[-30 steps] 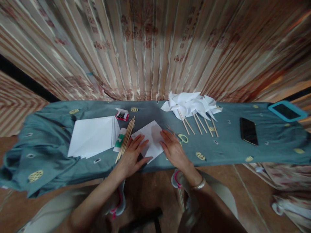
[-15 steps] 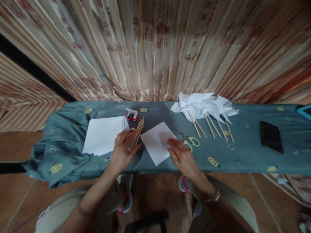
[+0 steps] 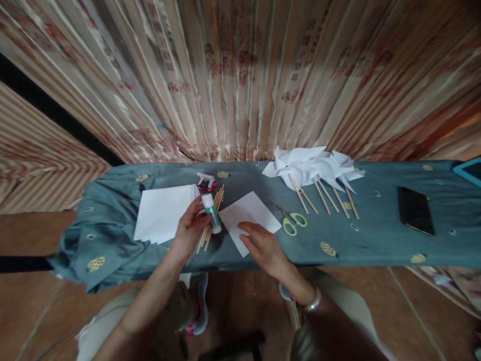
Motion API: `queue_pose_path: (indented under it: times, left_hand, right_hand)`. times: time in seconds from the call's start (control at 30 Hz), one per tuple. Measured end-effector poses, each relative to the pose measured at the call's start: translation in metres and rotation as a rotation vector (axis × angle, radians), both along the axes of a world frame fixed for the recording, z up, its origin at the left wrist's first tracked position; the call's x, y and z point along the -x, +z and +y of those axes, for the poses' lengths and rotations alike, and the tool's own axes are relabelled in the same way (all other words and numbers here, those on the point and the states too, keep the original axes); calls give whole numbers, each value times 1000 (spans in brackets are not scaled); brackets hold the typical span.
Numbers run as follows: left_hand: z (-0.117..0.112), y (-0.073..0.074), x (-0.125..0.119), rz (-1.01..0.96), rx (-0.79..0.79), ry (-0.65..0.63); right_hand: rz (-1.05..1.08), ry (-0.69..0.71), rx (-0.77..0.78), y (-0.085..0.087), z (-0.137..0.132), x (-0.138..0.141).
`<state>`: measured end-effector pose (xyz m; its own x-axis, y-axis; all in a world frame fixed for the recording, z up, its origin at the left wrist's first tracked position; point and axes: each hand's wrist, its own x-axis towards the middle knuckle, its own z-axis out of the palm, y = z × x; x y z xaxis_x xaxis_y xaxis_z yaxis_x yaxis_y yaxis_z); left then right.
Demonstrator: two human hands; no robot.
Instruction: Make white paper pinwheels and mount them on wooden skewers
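Note:
My left hand (image 3: 189,228) is closed around a glue stick (image 3: 212,214) with a white cap and a green label, lifted over a bundle of wooden sticks (image 3: 205,239). To the right of the sticks lies a creased white paper square (image 3: 251,215), turned like a diamond. Over its lower right part is my right hand (image 3: 263,248), fingers apart and holding nothing; whether the fingertips touch the sheet I cannot tell. Scissors with light green handles (image 3: 289,219) rest just right of the square. A stack of white paper (image 3: 162,210) lies left of my left hand.
A small red-and-white box (image 3: 206,182) with dark contents stands open behind the sticks. Several white paper pinwheels (image 3: 306,165) on sticks lie at the back right. Farther right are a black phone (image 3: 415,210) and a blue-edged object (image 3: 468,171). Cloth (image 3: 379,248) covers the narrow table.
My left hand has picked up the glue stick, and the wooden sticks lie on the cloth beneath it. My right hand has moved left over the paper square, away from the scissors.

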<state>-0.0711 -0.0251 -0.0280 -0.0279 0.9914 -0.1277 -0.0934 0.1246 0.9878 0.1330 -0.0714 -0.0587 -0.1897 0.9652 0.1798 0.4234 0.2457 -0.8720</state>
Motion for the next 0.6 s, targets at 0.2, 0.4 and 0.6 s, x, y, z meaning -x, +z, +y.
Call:
queue_pose_path:
  times: [0.2,0.4,0.6]
  left_hand:
    - [-18,4,-40,-265,205,-55]
    - [-16,0,-41,-240,185,-48]
    - [-11,-3,-33,-278,246,36]
  right_hand:
    - [750,-3,572,6,8,13]
    - [776,-82,620,14,11,-2]
    - [672,-161,565,14,8,-24]
